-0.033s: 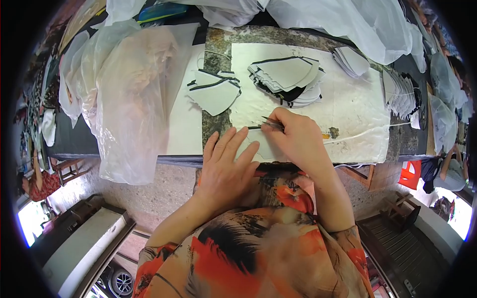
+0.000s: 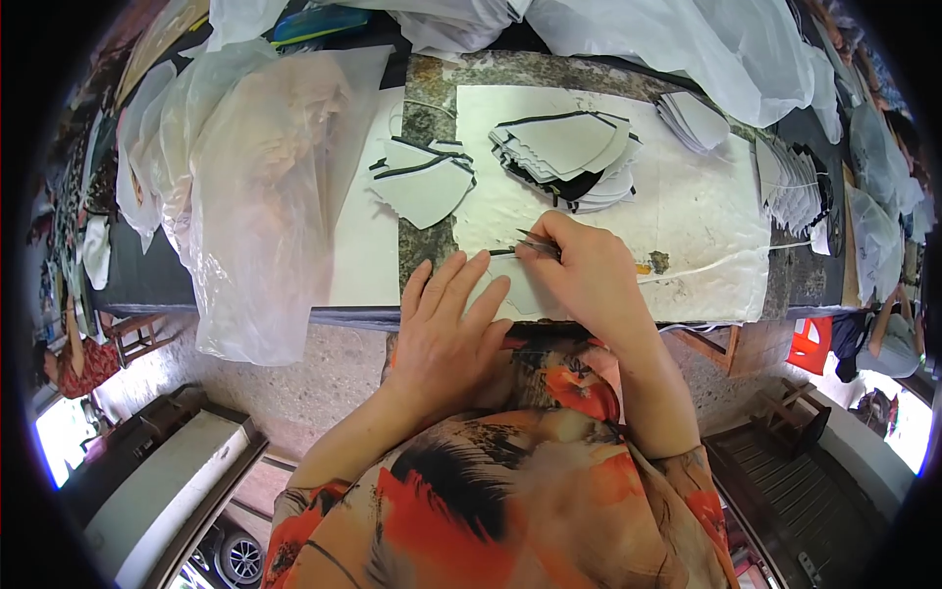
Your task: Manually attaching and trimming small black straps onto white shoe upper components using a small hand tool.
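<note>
Head view, largest first: table (image 2: pixel 785 285) across upper frame, near edge just under both hands, bare white sheet (image 2: pixel 706 211) free at centre right. Crumpled clear plastic bag (image 2: pixel 250 196) crowding upper left. Stack of cut pieces (image 2: pixel 569 157) above the hands. Left hand (image 2: pixel 446 329) flat, fingers spread, on pale shaped piece (image 2: pixel 520 294) at centre. Right hand (image 2: pixel 584 270) fingers pinched around thin dark tool (image 2: pixel 525 239).

Left hand (image 2: pixel 446 329) lies flat, palm down, fingers spread and extended forward; right hand (image 2: pixel 589 275) is curled beside it, fingertips pinched together, both forearms bent inward
</note>
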`<state>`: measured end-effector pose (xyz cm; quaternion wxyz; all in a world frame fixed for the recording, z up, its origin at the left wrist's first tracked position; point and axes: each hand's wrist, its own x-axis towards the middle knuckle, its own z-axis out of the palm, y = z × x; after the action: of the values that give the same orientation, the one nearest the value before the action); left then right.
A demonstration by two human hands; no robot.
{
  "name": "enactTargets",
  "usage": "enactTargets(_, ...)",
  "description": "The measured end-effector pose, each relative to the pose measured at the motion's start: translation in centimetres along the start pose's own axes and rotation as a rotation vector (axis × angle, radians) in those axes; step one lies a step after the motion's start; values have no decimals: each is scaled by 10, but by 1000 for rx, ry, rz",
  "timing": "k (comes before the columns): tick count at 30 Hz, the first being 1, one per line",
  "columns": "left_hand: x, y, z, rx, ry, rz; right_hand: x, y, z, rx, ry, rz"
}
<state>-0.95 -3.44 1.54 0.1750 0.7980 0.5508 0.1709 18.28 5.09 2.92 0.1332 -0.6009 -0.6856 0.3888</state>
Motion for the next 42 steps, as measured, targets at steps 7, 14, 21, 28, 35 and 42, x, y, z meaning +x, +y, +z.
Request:
enactTargets(7, 5, 4, -4, 23, -2, -18, 0, -1, 1, -9, 16, 13)
enactTargets(14, 9, 10, 6, 100, 84, -45, -1, 0, 1, -21, 3, 13)
enactTargets(21, 16, 9, 14, 102, 218, -35, -2, 3, 0, -33, -11, 4)
enactTargets(28, 18, 11, 12, 110, 202, -30, -2, 7, -2, -55, -15, 0)
enactTargets(35, 18, 12, 10, 143, 168, -21, -9, 16, -15, -21, -9, 38)
enactTargets(42, 18, 14, 12, 190, 127, -17, -11, 21, -19, -4, -5, 26)
